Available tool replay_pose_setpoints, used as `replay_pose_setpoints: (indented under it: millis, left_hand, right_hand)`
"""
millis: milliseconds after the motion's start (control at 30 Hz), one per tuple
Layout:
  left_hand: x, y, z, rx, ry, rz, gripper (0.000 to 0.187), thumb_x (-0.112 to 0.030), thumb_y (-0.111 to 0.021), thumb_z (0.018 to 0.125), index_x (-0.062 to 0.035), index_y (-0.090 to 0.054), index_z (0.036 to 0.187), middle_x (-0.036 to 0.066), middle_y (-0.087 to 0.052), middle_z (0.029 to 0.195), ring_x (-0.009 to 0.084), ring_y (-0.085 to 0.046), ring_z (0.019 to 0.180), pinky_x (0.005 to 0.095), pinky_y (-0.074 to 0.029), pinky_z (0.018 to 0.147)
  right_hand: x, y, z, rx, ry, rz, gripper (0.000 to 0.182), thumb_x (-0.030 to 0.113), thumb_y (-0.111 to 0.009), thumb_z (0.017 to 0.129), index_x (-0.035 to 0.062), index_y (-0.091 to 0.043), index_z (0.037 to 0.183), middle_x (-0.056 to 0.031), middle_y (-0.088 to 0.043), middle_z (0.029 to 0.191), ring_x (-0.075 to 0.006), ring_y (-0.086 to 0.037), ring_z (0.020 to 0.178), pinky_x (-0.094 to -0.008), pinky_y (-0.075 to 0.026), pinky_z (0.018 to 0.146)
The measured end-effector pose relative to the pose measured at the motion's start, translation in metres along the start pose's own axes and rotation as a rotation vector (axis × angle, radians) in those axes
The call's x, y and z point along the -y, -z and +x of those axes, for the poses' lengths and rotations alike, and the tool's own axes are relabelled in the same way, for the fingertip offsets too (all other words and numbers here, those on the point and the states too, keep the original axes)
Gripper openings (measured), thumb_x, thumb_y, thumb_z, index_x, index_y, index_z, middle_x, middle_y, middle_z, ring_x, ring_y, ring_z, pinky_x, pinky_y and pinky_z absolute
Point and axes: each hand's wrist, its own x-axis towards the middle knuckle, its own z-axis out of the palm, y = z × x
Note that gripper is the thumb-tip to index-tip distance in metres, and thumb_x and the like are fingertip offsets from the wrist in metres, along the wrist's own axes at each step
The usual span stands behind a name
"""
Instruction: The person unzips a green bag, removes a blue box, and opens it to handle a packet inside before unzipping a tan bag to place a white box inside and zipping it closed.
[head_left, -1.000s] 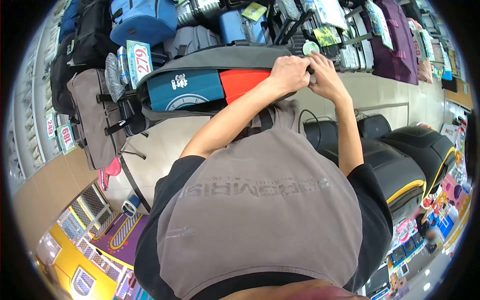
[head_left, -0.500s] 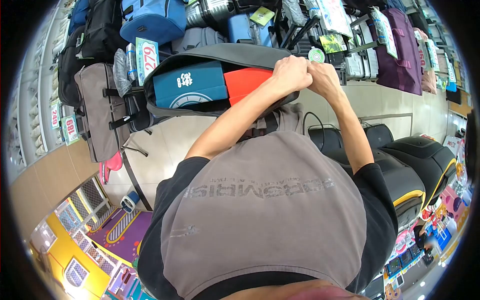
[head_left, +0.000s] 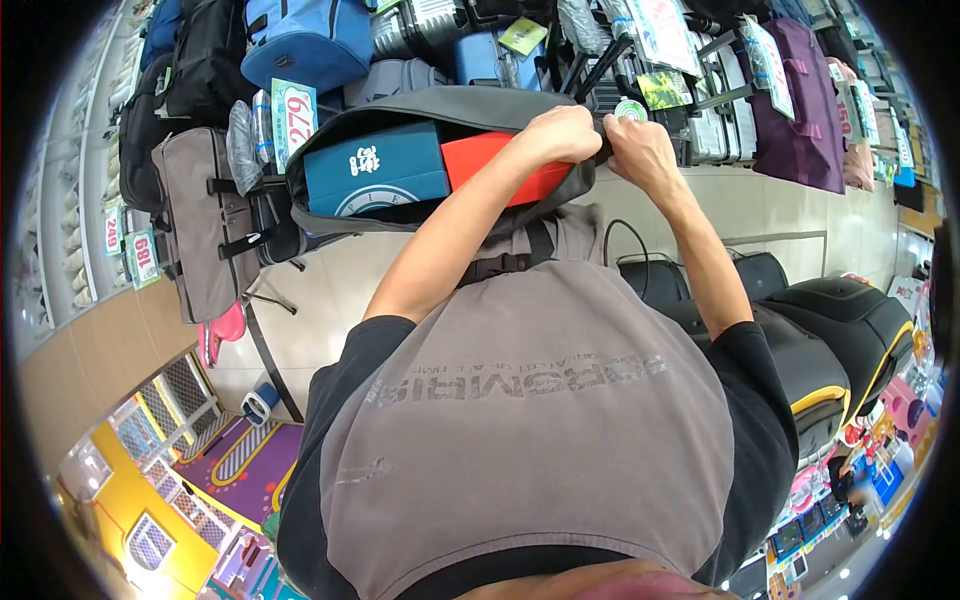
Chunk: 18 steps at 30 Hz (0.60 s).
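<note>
A dark grey bag (head_left: pixel 410 105) gapes along its top in front of me. Inside it a teal box (head_left: pixel 375 168) with white print lies beside a red box (head_left: pixel 490 160). My left hand (head_left: pixel 562 134) is closed on the bag's edge at its right end, its forearm crossing over the red box. Just right of it, my right hand (head_left: pixel 640 150) is held in a fist by the bag's end. Its fingers hide whatever they pinch.
Suitcases and bags crowd the far side, among them a blue bag (head_left: pixel 310 45) and a purple bag (head_left: pixel 800 100). A grey-brown case (head_left: pixel 205 220) stands at left, near a 279 price card (head_left: pixel 293 120). Black massage-chair-like seats (head_left: pixel 835 320) with yellow trim stand at right.
My hands, touching before, are now slightly apart. The left has shifted left and a little down, the right slightly left. The red box's right side shows more.
</note>
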Motion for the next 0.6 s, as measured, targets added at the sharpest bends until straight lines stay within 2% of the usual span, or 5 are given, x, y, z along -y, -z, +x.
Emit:
replay_pose_setpoints:
  millis: [133, 233, 333, 400, 600]
  left_hand:
    - [0.017, -0.005, 0.003, 0.024, 0.013, -0.202, 0.039, -0.030, -0.066, 0.089, 0.0055, -0.066, 0.074, 0.011, -0.065, 0.065, 0.0210, -0.062, 0.060, 0.0352, -0.049, 0.060]
    - [0.028, 0.004, -0.006, 0.056, 0.084, -0.420, 0.038, -0.028, -0.066, 0.091, 0.0021, -0.064, 0.069, 0.006, -0.059, 0.061, 0.0136, -0.052, 0.051, 0.0319, -0.041, 0.049]
    - [0.057, 0.029, -0.031, 0.027, 0.118, -0.389, 0.037, -0.026, -0.066, 0.092, 0.0004, -0.062, 0.066, 0.004, -0.058, 0.058, 0.0104, -0.045, 0.045, 0.0285, -0.035, 0.043]
    - [0.079, 0.051, -0.062, 0.031, 0.088, -0.250, 0.037, -0.027, -0.066, 0.091, 0.0010, -0.063, 0.067, 0.004, -0.058, 0.055, 0.0107, -0.046, 0.043, 0.0281, -0.035, 0.042]
    - [0.169, 0.097, -0.172, -0.176, 0.426, -0.363, 0.037, -0.026, -0.064, 0.094, -0.0005, -0.063, 0.068, 0.002, -0.056, 0.054, 0.0092, -0.048, 0.042, 0.0255, -0.035, 0.041]
  right_hand:
    - [-0.007, -0.001, 0.001, -0.027, 0.005, 0.057, 0.024, 0.010, -0.071, 0.066, 0.0027, -0.057, 0.084, -0.0150, -0.067, 0.077, -0.0322, -0.069, 0.070, -0.0409, -0.055, 0.060]
    - [-0.017, -0.008, 0.003, -0.052, -0.043, 0.100, 0.023, 0.009, -0.068, 0.067, 0.0023, -0.057, 0.086, -0.0163, -0.067, 0.078, -0.0343, -0.069, 0.072, -0.0433, -0.055, 0.063]
    - [-0.034, -0.013, -0.003, -0.077, -0.108, 0.149, 0.021, 0.007, -0.065, 0.068, 0.0017, -0.057, 0.087, -0.0181, -0.067, 0.079, -0.0368, -0.068, 0.074, -0.0456, -0.054, 0.066]
    - [-0.041, -0.016, -0.004, -0.062, -0.125, 0.155, 0.021, 0.006, -0.063, 0.068, 0.0014, -0.057, 0.087, -0.0190, -0.067, 0.079, -0.0381, -0.067, 0.075, -0.0467, -0.054, 0.067]
    - [-0.053, -0.026, 0.003, -0.067, -0.181, 0.151, 0.024, 0.007, -0.062, 0.068, 0.0036, -0.058, 0.091, -0.0183, -0.068, 0.086, -0.0392, -0.067, 0.080, -0.0484, -0.053, 0.070]
